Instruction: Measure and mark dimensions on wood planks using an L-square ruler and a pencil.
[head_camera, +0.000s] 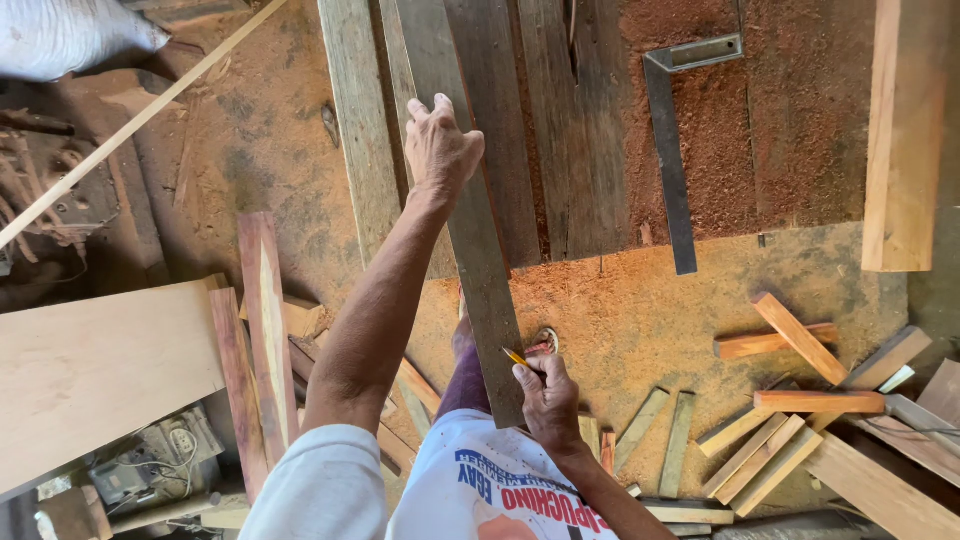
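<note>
Left arm stretched forward, left hand pressed flat; right hand curled near the body.

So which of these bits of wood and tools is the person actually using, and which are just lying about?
In use:
- long narrow grey wooden plank, pressed down by the left hand
- yellow pencil, held at the plank's near end by the right hand

Lying about:
- grey metal try square on the sawdust
- short reddish wood offcuts
- wide pale board
- thin pale wooden strip

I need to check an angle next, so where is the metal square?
In the head view the metal square lies upper right on the sawdust-covered bench, right of the grey plank under the left hand.
</note>
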